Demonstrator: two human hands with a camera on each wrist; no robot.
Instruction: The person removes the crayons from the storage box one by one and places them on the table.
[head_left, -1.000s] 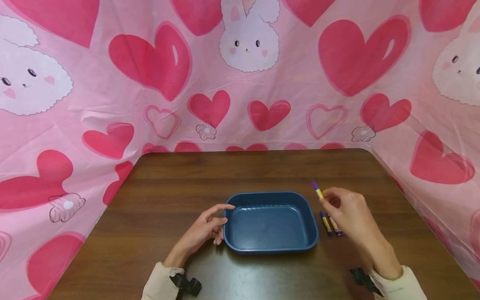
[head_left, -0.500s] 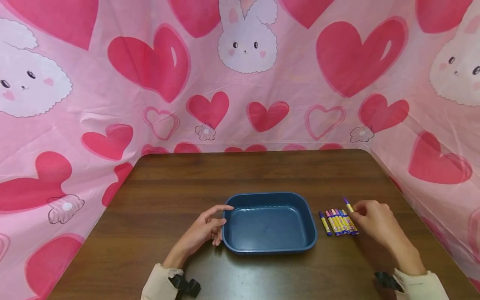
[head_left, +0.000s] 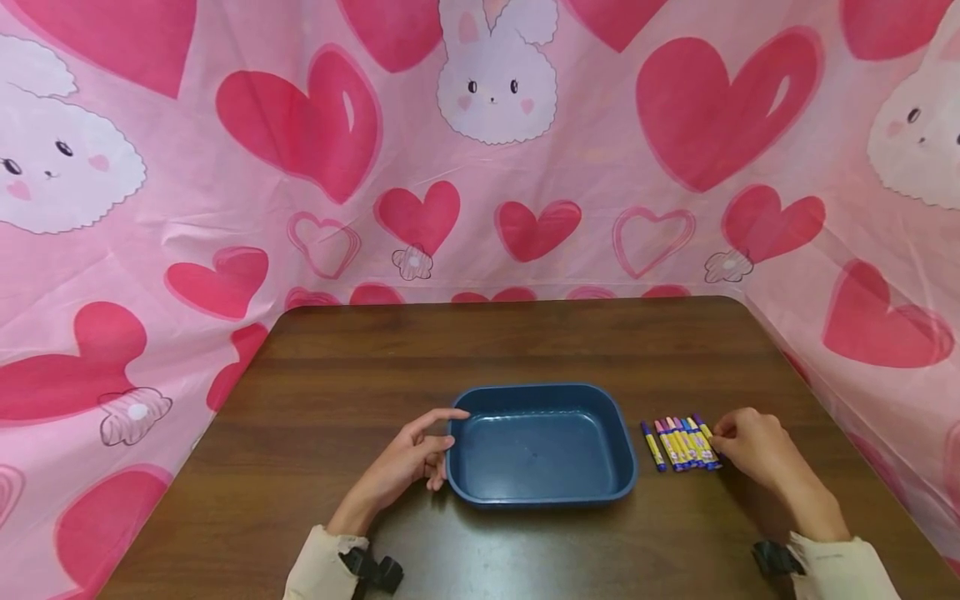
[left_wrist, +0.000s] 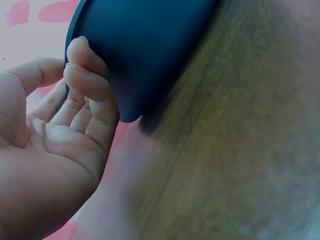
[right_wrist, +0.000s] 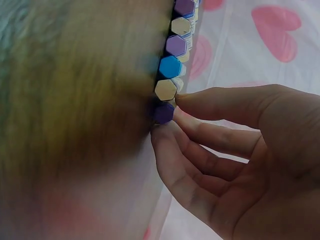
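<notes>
My right hand (head_left: pixel 753 447) pinches the purple marker (head_left: pixel 703 433) at the right end of the row of markers (head_left: pixel 678 443), which lies on the wooden surface (head_left: pixel 525 350) just right of the blue tray (head_left: pixel 540 492); the marker's butt sits between my thumb and fingertips (right_wrist: pixel 165 135). My left hand (head_left: pixel 408 461) rests against the tray's left wall, fingers (left_wrist: pixel 90 80) loosely curled and touching it without clasping.

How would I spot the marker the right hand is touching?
On the brown table, look right of the blue tray to the row of markers. It is the purple-capped marker at the row's far right end, against the right hand.
</notes>
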